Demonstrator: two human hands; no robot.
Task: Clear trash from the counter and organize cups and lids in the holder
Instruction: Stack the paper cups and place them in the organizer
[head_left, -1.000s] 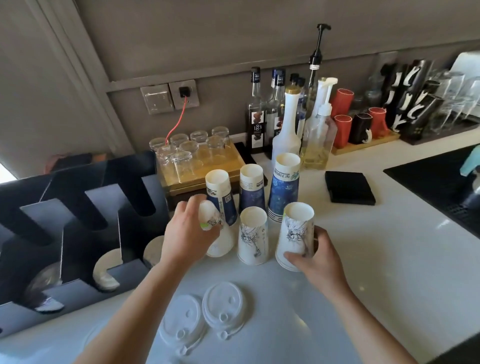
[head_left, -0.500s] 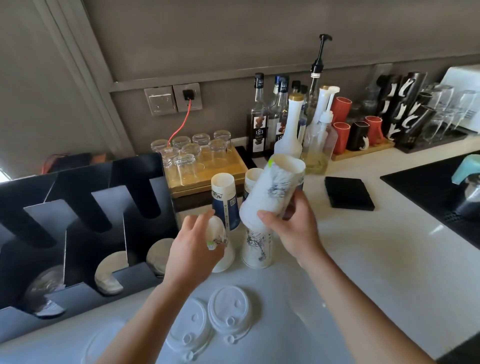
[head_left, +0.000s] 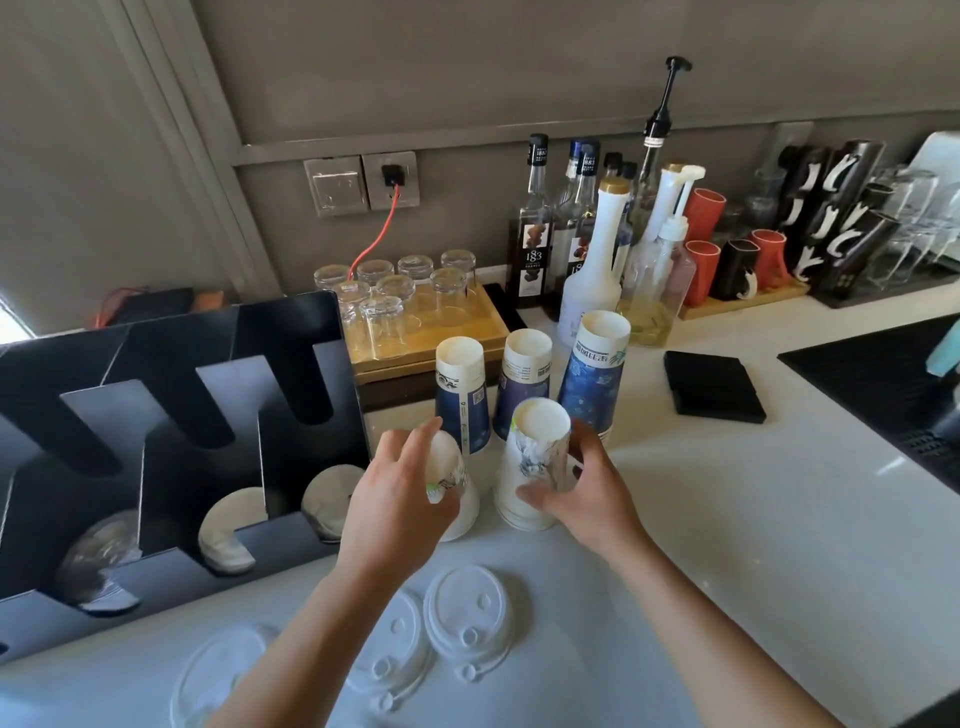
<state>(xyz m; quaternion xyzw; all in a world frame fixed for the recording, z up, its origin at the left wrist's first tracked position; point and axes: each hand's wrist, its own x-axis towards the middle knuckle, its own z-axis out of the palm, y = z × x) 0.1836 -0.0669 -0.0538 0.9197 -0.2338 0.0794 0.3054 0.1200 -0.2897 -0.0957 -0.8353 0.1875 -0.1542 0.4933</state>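
Upside-down paper cups stand on the white counter (head_left: 727, 519). My right hand (head_left: 587, 493) grips a white printed cup (head_left: 537, 457) that sits stacked on another white cup below it. My left hand (head_left: 400, 499) is closed on the top of a second white cup stack (head_left: 457, 499) just to the left. Behind them stand three blue cup stacks (head_left: 465, 395) (head_left: 524, 384) (head_left: 595, 374). White plastic lids (head_left: 467, 618) (head_left: 387, 654) lie near the front edge, with a clear lid (head_left: 218, 670) further left. The black slotted holder (head_left: 171, 441) at left has lids in its lower slots.
A wooden tray of upturned glasses (head_left: 410, 301) stands behind the holder. Syrup and pump bottles (head_left: 592, 260) line the wall, with red and black mugs (head_left: 737, 260) to their right. A black folded cloth (head_left: 714, 387) and a black mat (head_left: 883, 384) lie on the right.
My right hand lifted the rightmost white cup, carried it left and set it down over the middle white cup. My left hand stayed on the left cup stack.
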